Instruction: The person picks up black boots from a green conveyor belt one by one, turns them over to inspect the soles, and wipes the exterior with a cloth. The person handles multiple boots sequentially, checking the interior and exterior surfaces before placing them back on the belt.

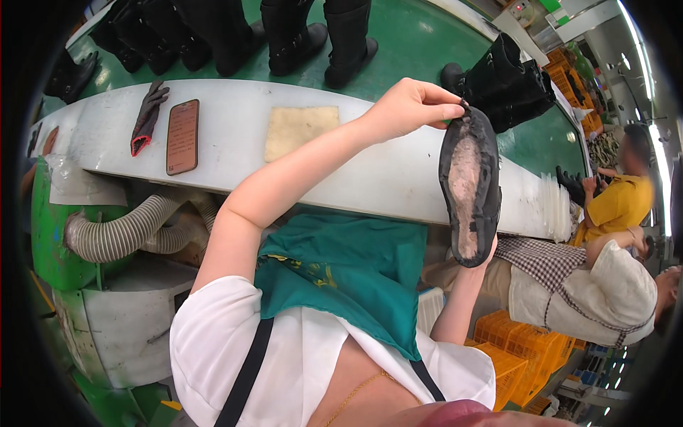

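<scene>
I hold a black shoe (469, 178) upright in front of me, its worn grey sole facing me. My left hand (411, 107) pinches its upper end between thumb and fingers. My right hand (489, 252) supports the lower end from behind and is mostly hidden by the shoe. The shoe hangs over the edge of a white ledge (370, 178) that runs along a green conveyor belt (413, 43).
On the ledge lie a phone in a brown case (182, 136), a black glove with a red cuff (147, 117) and a beige pad (301, 132). Black boots (509, 82) stand on the belt. A ribbed hose (121, 231) is lower left. Co-workers (612, 285) and orange crates (519, 349) are at right.
</scene>
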`<state>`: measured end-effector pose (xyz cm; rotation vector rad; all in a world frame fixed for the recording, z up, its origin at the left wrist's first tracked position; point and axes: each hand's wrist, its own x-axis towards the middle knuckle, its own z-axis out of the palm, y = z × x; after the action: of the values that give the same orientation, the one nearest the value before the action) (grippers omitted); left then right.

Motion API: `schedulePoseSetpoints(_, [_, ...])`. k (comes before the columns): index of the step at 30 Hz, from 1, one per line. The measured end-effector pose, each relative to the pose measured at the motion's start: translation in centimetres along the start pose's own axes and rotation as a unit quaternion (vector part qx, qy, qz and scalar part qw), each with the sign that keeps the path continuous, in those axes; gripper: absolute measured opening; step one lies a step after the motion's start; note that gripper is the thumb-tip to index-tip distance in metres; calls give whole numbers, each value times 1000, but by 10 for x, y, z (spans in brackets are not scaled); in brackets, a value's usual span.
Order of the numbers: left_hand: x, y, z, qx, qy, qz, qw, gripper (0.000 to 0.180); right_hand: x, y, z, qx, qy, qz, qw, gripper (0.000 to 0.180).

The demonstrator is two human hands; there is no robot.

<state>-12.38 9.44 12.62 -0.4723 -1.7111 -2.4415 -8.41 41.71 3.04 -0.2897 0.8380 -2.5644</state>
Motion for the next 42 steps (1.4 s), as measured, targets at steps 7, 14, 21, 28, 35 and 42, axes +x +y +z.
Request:
schedulePoseSetpoints(7, [-7, 5, 9, 17, -20, -3, 1000, 24, -5, 9, 22, -18, 89, -24, 996, 47])
schedulePoseSetpoints(14, [-17, 3, 18, 6, -23, 37, 999, 17, -10, 18, -13, -24, 93, -100, 990, 53])
schedulePoseSetpoints(21, [-25, -13, 14, -88, -85, 50, 991, 24, -19, 24, -42, -193, 159, -237, 939, 61])
schedulePoseSetpoints(28, [-24, -24, 6, -241, -54, 24, 969, 47, -17, 34, -96, -377, 133, -298, 867, 68])
schedulePoseSetpoints(35, [-27, -25, -1, -207, -22, 41, 977, 42, -28, 47, -173, -645, 147, -310, 683, 65])
schedulePoseSetpoints(42, [-6, -35, -5, -134, 27, 39, 990, 37, -20, 57, -140, -676, 97, -334, 650, 69])
